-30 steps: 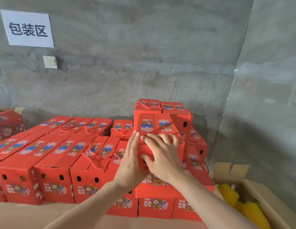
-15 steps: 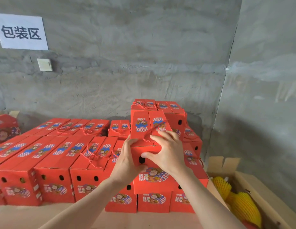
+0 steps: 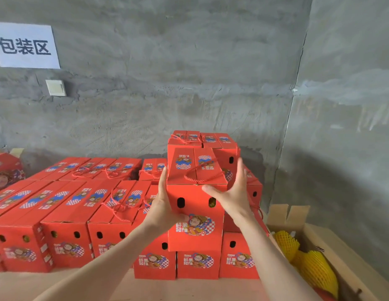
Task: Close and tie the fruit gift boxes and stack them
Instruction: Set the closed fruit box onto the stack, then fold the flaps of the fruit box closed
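Note:
A closed red fruit gift box (image 3: 195, 227) with a tied red rope handle (image 3: 202, 172) sits on the second tier of the stack, above a front row of boxes (image 3: 198, 265). My left hand (image 3: 162, 211) presses flat against its left side, with the thumb on the front face. On the right side, my right hand (image 3: 235, 192) has its fingers spread straight upward and its thumb lying across the front top edge. A higher box (image 3: 206, 139) stands directly behind.
Rows of closed red boxes (image 3: 65, 213) fill the surface to the left, up to the grey concrete wall. At the right an open cardboard carton (image 3: 341, 246) holds yellow net-wrapped fruit (image 3: 315, 268). A white sign (image 3: 26, 46) hangs on the wall.
My hands slid from the box's top front edge out to its two sides. The right hand's fingers uncurled and spread. The view moved closer to the box.

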{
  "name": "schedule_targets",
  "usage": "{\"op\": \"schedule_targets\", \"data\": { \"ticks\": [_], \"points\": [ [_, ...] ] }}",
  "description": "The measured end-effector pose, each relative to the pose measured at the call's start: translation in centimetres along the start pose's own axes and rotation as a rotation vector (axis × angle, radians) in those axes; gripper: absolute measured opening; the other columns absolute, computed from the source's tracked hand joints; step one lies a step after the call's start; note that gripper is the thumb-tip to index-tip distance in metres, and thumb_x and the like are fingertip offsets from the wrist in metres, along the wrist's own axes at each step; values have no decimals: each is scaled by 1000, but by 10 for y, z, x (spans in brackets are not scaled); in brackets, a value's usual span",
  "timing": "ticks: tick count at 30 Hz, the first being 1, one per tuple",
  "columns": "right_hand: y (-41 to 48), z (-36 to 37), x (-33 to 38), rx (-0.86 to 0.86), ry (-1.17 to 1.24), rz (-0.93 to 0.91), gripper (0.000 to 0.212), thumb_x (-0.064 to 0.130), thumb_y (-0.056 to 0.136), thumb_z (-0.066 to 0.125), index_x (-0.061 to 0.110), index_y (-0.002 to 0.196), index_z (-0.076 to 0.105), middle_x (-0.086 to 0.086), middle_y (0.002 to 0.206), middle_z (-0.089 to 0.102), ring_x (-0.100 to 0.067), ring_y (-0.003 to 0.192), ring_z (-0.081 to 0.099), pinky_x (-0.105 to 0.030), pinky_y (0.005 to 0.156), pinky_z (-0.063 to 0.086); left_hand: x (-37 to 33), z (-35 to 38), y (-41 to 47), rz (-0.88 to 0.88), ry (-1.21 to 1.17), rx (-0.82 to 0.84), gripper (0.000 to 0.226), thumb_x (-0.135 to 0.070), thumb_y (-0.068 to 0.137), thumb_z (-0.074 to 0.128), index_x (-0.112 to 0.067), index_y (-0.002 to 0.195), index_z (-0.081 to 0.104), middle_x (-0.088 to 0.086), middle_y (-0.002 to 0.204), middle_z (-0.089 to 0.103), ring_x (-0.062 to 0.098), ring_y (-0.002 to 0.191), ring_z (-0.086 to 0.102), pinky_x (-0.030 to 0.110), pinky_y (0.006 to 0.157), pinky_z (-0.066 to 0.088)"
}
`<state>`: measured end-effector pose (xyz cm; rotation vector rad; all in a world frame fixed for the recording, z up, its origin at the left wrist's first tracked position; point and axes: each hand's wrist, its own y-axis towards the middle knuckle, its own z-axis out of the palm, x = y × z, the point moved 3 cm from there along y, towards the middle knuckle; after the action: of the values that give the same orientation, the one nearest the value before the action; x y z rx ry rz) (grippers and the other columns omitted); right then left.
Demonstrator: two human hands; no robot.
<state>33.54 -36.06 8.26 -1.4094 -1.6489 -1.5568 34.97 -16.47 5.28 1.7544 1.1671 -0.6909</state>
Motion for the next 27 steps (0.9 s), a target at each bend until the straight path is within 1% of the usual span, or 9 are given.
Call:
{"op": "schedule_targets", "data": {
  "ticks": [3, 5, 8, 13, 16, 19, 22, 25, 27],
  "points": [
    [-5, 15, -22, 257, 109, 191, 102, 26, 61, 90, 42, 141, 29, 21, 125, 56, -6, 122, 51, -19, 93, 41, -5, -10, 8, -39, -113, 35, 122, 12, 56, 80, -50, 137, 14, -2, 98, 60, 15, 79, 64, 38, 67, 59],
    [-2, 24, -26, 238, 107, 164, 97, 22, 63, 89, 44, 138, 31, 26, 112, 62, 11, 103, 55, -12, 83, 43, -10, -19, 9, -15, -87, 13, 108, 12, 57, 79, -51, 125, 24, 2, 101, 57, 23, 82, 61, 48, 71, 57],
    [-5, 38, -22, 245, 129, 106, 92, 23, 64, 88, 53, 129, 31, 36, 98, 63, 22, 89, 55, 3, 67, 40, -6, -36, 6, 12, -27, -7, 103, 8, 59, 80, -54, 120, 24, 5, 94, 59, 25, 75, 61, 44, 67, 58],
    [-9, 61, -13, 166, 133, 70, 101, 18, 65, 88, 29, 146, 27, 22, 109, 61, 19, 90, 56, 3, 74, 39, 9, -58, 11, 15, 87, 43, 107, -1, 64, 81, -71, 110, 16, -1, 92, 61, 15, 71, 64, 23, 61, 54],
    [-9, 61, -5, 47, 103, 24, 113, 14, 68, 85, 47, 145, 9, 26, 133, 42, 20, 114, 44, 2, 88, 32, 16, -51, 28, -36, 137, 103, 112, -8, 68, 80, -70, 120, 4, -4, 97, 60, 12, 79, 64, 21, 68, 53],
    [-9, 66, 17, -112, -363, -306, 122, 9, 70, 81, 51, 145, -6, 1, 159, 0, -17, 147, 1, -29, 115, 16, 17, -33, 44, -71, 267, 64, 125, -17, 69, 82, -50, 142, -15, -1, 99, 56, 19, 83, 61, 30, 69, 45],
    [0, 91, 22, 120, -954, -512, 98, 10, 82, 66, 45, 149, 4, 3, 152, -31, -34, 145, -16, -59, 112, 2, 16, -16, 42, -54, 499, -154, 126, -19, 77, 75, -46, 135, -33, 14, 140, 30, 39, 100, 59, 32, 65, 39],
    [13, 97, 5, 277, -1097, -418, 89, 8, 88, 55, 47, 148, 3, 8, 141, -47, -32, 142, -27, -61, 111, -5, 25, -10, 32, 53, 614, -119, 121, 11, 81, 50, -62, 123, -37, 12, 151, 19, 35, 82, 62, 35, 58, 44],
    [20, 99, 1, 280, -1126, -395, 95, 1, 84, 55, 47, 148, 2, 6, 149, -41, -31, 141, -29, -61, 112, -4, 31, -18, 26, 50, 636, 4, 117, 16, 78, 39, -66, 123, -32, -1, 153, 22, 29, 87, 62, 37, 63, 50]
  ]
}}
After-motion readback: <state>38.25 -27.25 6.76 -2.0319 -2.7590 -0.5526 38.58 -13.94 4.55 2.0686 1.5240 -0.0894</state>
